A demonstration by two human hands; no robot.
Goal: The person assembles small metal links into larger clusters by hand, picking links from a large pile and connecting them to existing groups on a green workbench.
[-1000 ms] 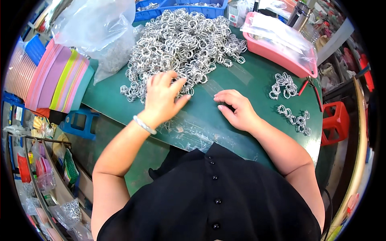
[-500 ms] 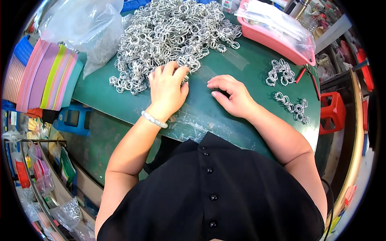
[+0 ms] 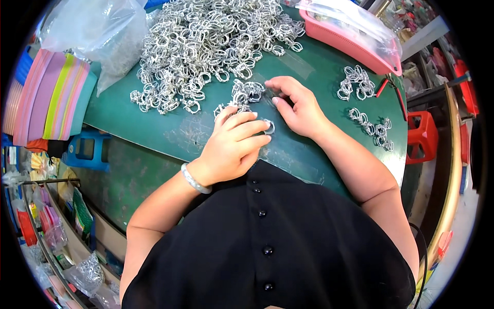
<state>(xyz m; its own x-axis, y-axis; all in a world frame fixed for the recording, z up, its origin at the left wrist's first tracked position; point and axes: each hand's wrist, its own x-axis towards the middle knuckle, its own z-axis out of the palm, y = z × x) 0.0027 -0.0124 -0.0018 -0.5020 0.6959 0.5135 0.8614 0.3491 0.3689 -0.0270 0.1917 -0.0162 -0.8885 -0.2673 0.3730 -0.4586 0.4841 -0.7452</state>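
A large heap of silvery wire ring clips (image 3: 206, 46) lies at the far side of the green table. Nearer to me sits a small bunch of the same ring clips (image 3: 248, 91), apart from the heap. My left hand (image 3: 235, 144), with a pale bangle at its wrist, rests over the near part of this bunch, fingers stretched and slightly spread, hiding some rings. A single ring (image 3: 269, 127) pokes out by its fingertips. My right hand (image 3: 298, 105) stays at the bunch's right side, thumb and forefinger apart, forefinger tip close to the rings; contact is unclear.
Two small groups of ring clips (image 3: 356, 83) lie at the right, near red-handled pliers (image 3: 389, 92). A pink basket (image 3: 350, 44) with plastic bags stands far right. A clear bag (image 3: 98, 36) and stacked coloured bins (image 3: 54, 98) are left. Stools stand beside the table.
My left hand has come back from the heap toward me and right, bringing a small bunch of ring clips. My right hand has barely moved, its fingers now beside that bunch.
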